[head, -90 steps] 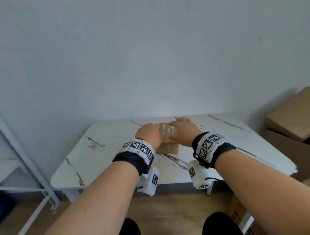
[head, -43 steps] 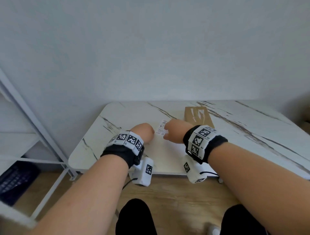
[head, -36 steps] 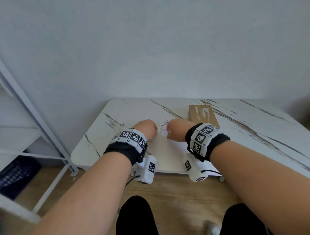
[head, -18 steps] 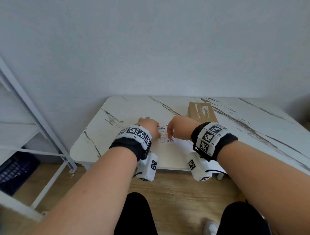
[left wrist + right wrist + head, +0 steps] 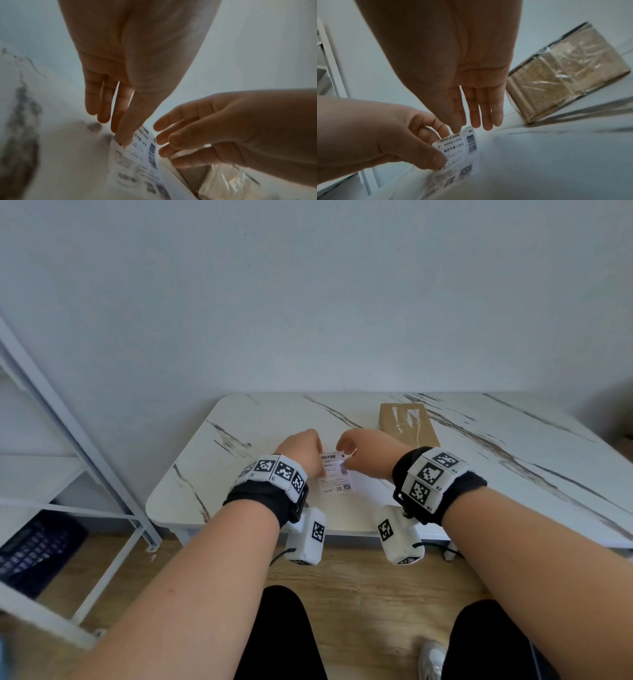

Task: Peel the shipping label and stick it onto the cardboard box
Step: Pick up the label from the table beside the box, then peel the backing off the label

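Head view: a white marble-patterned table (image 5: 479,474) is set against a pale wall; a white shipping label (image 5: 336,474) is held just above the table near its front edge, toward the left end, between the left hand (image 5: 303,451) and the right hand (image 5: 366,455). A brown cardboard box (image 5: 407,422), banded with clear tape, is laid flat toward the back edge, just right of the right hand and apart from the label. A white metal shelf frame (image 5: 68,419) is seen off the table's left end, and a dark crate (image 5: 30,546) beneath it on the wooden floor. Left wrist view: the label (image 5: 137,159) is pinched at its left margin by the left hand (image 5: 137,56), thumb on the printed face; the right hand (image 5: 231,132) is held at the label's right margin with fingers loosely curled, and whether the paper is gripped cannot be told here. Right wrist view: the label (image 5: 458,148) is curled upward, its upper edge met by the thumb and forefinger of the right hand (image 5: 453,60), the other fingers extended straight; the left hand (image 5: 376,135) is closed on the left margin. The box (image 5: 565,75) is seen beyond, on the table (image 5: 556,162).
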`<state>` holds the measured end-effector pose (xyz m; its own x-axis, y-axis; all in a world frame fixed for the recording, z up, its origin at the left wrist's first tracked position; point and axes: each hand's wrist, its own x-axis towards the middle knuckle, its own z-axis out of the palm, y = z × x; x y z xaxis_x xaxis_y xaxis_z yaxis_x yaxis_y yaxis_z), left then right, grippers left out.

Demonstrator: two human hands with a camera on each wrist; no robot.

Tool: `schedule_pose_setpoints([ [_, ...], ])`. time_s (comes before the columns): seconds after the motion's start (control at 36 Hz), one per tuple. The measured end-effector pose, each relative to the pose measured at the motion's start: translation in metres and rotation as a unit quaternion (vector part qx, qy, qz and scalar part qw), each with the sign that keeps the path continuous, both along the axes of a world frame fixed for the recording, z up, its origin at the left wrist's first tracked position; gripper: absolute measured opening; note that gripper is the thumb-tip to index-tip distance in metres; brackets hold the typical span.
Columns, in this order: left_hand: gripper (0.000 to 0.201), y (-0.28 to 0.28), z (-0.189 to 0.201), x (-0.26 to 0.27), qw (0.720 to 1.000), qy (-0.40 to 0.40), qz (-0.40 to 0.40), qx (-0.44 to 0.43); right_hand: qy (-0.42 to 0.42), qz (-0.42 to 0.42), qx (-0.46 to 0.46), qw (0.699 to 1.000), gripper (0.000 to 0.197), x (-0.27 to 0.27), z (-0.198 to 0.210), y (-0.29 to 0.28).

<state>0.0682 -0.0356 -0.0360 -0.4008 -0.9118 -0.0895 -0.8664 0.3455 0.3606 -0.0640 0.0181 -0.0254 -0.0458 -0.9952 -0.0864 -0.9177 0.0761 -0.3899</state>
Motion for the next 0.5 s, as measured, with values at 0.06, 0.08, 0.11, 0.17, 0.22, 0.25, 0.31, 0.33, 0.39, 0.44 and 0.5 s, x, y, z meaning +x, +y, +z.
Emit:
schedule_pose_setpoints([
  [0.06, 0.041, 0.001, 0.002, 0.000, 0.999, 0.049, 0.014, 0.014, -0.027, -0.011, -0.010, 1.000, 0.038, -0.002, 0.001, 0.003],
  [0.08, 0.041, 0.001, 0.004, 0.001, 0.996, 0.084, 0.022, 0.029, -0.042, -0.015, -0.018, 0.999, 0.040, -0.003, 0.002, 0.005],
  [0.11, 0.042, 0.002, 0.007, 0.001, 0.991, 0.125, 0.029, 0.048, -0.054, -0.019, -0.030, 0.998, 0.043, -0.004, 0.003, 0.008],
  [0.17, 0.044, 0.002, 0.015, 0.002, 0.974, 0.209, 0.038, 0.077, -0.086, -0.032, -0.063, 0.994, 0.052, -0.006, 0.005, 0.013],
  [0.22, 0.046, 0.003, 0.024, 0.004, 0.954, 0.282, 0.042, 0.093, -0.136, -0.057, -0.096, 0.984, 0.057, -0.010, 0.008, 0.019],
  [0.25, 0.046, 0.004, 0.028, 0.005, 0.943, 0.316, 0.041, 0.098, -0.163, -0.069, -0.110, 0.978, 0.057, -0.012, 0.009, 0.021],
  [0.31, 0.042, 0.008, 0.037, 0.005, 0.922, 0.374, 0.041, 0.095, -0.203, -0.085, -0.133, 0.966, 0.052, -0.017, 0.010, 0.025],
  [0.33, 0.040, 0.010, 0.040, 0.005, 0.912, 0.398, 0.041, 0.090, -0.222, -0.091, -0.142, 0.960, 0.048, -0.020, 0.011, 0.028],
  [0.39, 0.035, 0.015, 0.045, 0.003, 0.896, 0.436, 0.043, 0.077, -0.264, -0.100, -0.162, 0.946, 0.037, -0.024, 0.011, 0.033],
  [0.44, 0.030, 0.019, 0.048, -0.001, 0.885, 0.458, 0.043, 0.065, -0.298, -0.102, -0.181, 0.932, 0.027, -0.027, 0.013, 0.039],
  [0.5, 0.025, 0.023, 0.049, -0.006, 0.880, 0.470, 0.040, 0.062, -0.321, -0.101, -0.192, 0.922, 0.022, -0.030, 0.015, 0.044],
])
